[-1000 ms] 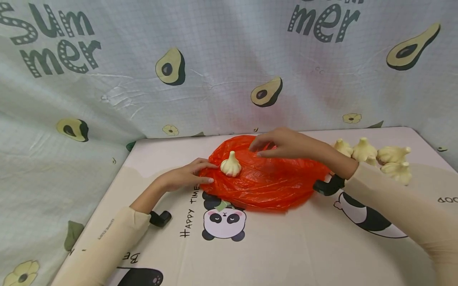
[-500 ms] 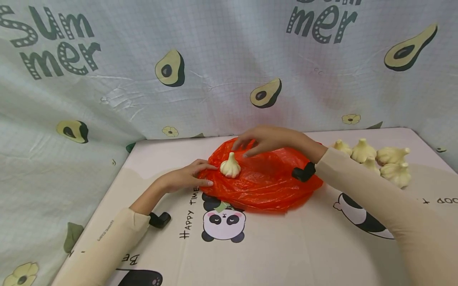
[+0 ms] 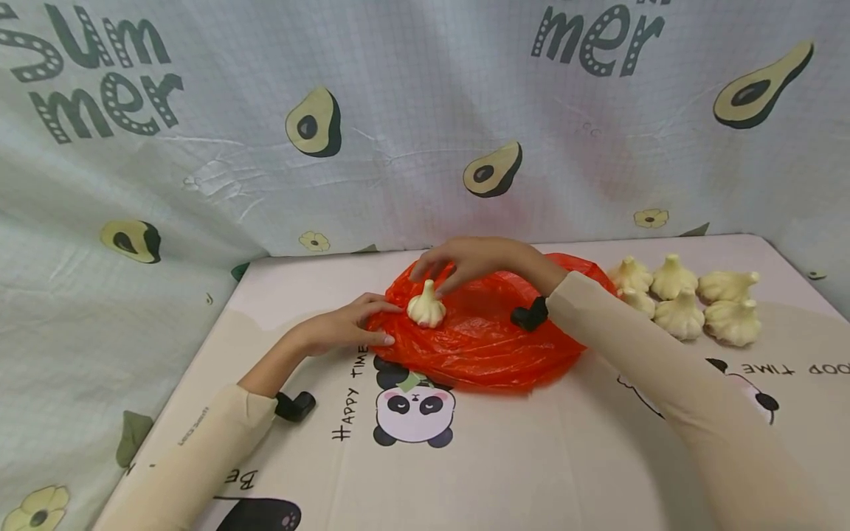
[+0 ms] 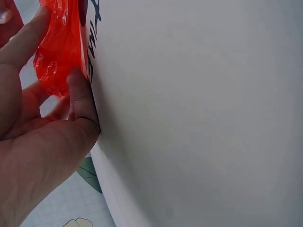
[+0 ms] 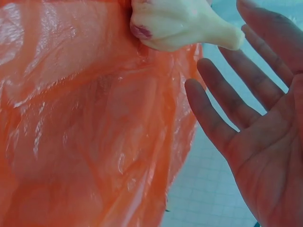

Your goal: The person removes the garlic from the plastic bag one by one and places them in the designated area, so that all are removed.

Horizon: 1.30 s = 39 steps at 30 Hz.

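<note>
A garlic bulb sits stem up on the left part of a crumpled red plastic bag. My left hand rests at the bag's left edge with thumb and fingers apart; in the left wrist view its fingers lie along the red plastic. Just above and behind the bulb is my right hand, fingers loosely bent downward. From the right wrist, its spread fingers surround the stem side of the garlic bulb without closing on it.
Several more garlic bulbs stand in a cluster at the back right, beside the bag's right end. A patterned cloth hangs behind the table. Panda drawings and lettering are printed on the tabletop.
My right hand has moved left across the bag to the garlic bulb on it. The bulbs at the right have come out from behind the right arm. My left hand stays put.
</note>
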### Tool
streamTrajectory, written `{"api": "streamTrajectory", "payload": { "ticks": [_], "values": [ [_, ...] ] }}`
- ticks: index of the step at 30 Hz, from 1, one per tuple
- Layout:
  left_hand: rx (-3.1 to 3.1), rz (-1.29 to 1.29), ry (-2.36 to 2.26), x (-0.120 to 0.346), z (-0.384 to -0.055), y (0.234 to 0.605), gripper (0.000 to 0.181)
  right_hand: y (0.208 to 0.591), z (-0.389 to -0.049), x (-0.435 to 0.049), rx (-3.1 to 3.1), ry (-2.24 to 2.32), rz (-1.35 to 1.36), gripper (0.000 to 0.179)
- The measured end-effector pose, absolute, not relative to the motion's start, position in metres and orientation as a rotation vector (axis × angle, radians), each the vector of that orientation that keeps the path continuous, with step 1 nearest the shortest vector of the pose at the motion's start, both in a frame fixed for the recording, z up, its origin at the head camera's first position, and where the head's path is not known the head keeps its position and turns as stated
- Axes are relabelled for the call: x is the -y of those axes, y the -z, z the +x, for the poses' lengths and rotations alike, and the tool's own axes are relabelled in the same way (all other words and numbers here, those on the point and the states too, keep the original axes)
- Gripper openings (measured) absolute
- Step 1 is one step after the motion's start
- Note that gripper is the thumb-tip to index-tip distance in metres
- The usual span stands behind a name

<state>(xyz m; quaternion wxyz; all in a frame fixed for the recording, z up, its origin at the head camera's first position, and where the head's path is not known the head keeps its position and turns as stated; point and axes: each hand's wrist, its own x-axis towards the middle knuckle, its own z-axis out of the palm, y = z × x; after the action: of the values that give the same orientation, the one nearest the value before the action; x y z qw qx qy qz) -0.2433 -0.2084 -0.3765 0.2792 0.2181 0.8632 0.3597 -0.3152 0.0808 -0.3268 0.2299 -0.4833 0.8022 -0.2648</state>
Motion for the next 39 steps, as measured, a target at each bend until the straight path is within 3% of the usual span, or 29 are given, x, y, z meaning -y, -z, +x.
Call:
{"api": "streamTrajectory", "payload": {
  "ticks": [19, 39],
  "values": [
    [-2.321, 0.591, -0.956, 0.209, -0.244, 0.377, 0.062, 0.354, -0.333, -0.067, -1.973, 0.866, -1.141, 0.057],
    [-2.348, 0.603, -0.926, 0.211, -0.244, 0.379, 0.064, 0.366, -0.328, -0.069, -2.003, 0.816, -1.164, 0.048]
  ]
}}
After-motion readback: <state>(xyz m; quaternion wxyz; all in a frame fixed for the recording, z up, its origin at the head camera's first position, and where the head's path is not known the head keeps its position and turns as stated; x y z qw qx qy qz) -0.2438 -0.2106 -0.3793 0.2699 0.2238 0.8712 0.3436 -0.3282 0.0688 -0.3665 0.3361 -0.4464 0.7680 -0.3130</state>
